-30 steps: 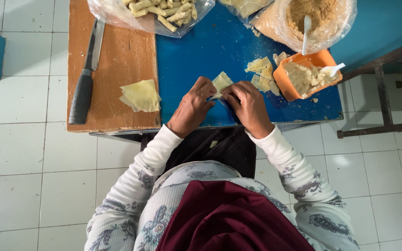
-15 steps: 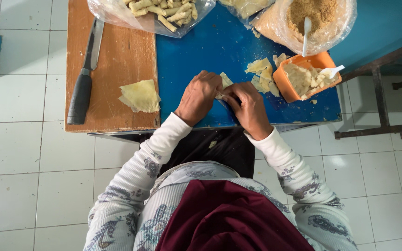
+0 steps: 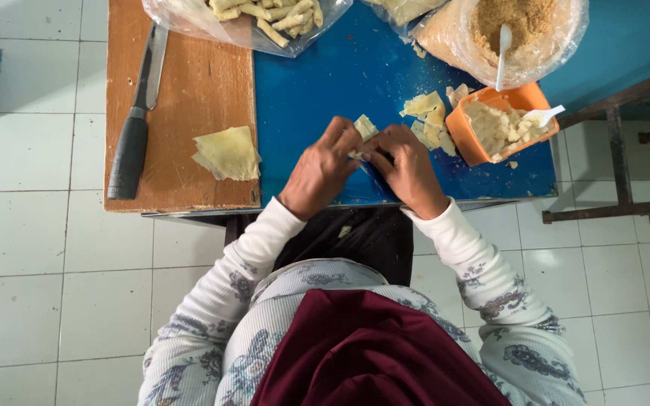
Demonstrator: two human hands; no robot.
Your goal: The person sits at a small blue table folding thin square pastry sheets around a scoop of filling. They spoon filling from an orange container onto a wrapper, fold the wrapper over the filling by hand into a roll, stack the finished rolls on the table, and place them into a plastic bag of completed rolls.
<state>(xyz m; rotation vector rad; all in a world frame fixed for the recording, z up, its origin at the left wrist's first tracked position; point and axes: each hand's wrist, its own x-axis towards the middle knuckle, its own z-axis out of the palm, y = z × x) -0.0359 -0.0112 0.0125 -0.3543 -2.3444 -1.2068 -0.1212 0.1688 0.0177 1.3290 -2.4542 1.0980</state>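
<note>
Fingertips of both hands are pressed together on a small pale wrapper piece [image 3: 365, 128], which is pinched between them over the blue tabletop [image 3: 325, 83]; only one corner of it shows above the knuckles. Left hand [image 3: 321, 169] and right hand [image 3: 408, 169] are held close, thumbs nearly touching, so the fold itself is hidden. Step in hand, as judged: a filled wrapper is being folded or rolled shut. It is judged that the next move calls for even pressure along the edge so that the thin sheet is not torn. Just beyond the right hand, a small heap of loose wrapper scraps [image 3: 429, 119] is noted, touching one orange tub [image 3: 530, 100] of pale filling with one white spoon [image 3: 545, 115] in it. To the left, one folded wrapper sheet [image 3: 227, 153] lies on one wooden board [image 3: 189, 83], with one black-handled knife [image 3: 135, 128] well apart at the board's far edge. At the far side, one clear bag of finished rolls [image 3: 265, 15] is counted, and one bag of brown crumbs [image 3: 517, 22] with a second white spoon [image 3: 502, 49]. The rolls cannot be counted exactly.
</note>
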